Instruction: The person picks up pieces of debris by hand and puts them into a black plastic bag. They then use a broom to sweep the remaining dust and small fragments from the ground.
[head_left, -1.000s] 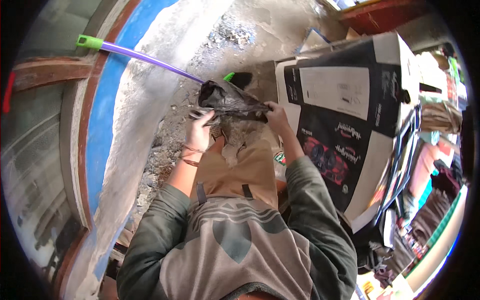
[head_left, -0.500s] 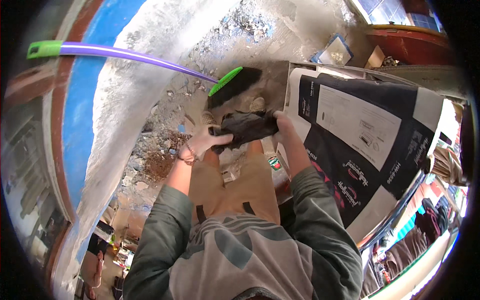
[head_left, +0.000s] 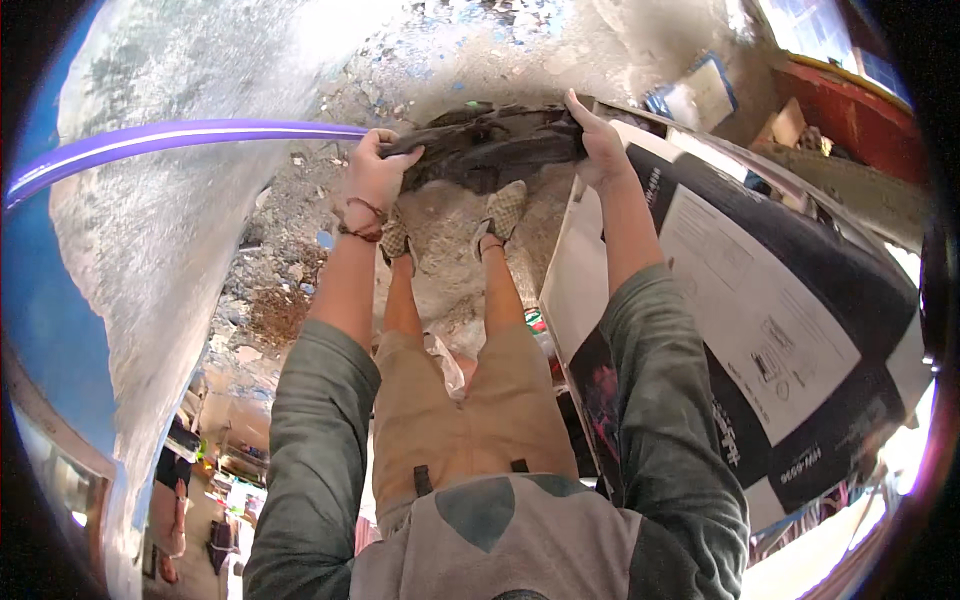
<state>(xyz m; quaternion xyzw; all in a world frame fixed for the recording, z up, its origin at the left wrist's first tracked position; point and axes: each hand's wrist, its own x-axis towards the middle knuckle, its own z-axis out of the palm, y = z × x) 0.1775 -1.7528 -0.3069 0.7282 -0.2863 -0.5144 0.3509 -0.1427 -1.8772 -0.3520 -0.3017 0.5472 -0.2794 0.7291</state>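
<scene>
A thin, wrinkled black plastic bag [head_left: 495,150] is stretched wide between my two hands, out over my feet. My left hand [head_left: 375,170] pinches its left end, thumb pointing inward along the edge. At the other end, my right hand [head_left: 603,150] holds the side of the bag with its fingers reaching up. Behind the bag, the broom's purple handle [head_left: 200,142] runs off to the left; most of the broom's head is hidden by the bag.
Against my right side stands a large black-and-white printed carton [head_left: 760,300]. Rubble and dirt [head_left: 280,315] cover the ground to my left, beside a rough whitish wall [head_left: 150,230]. A blue-edged tray [head_left: 710,90] lies far right. Part of another person [head_left: 172,515] shows at lower left.
Both hands have moved forward and somewhat apart, spreading the bunched black bag into a wider sheet. The bag now covers the broom's head. My view has shifted.
</scene>
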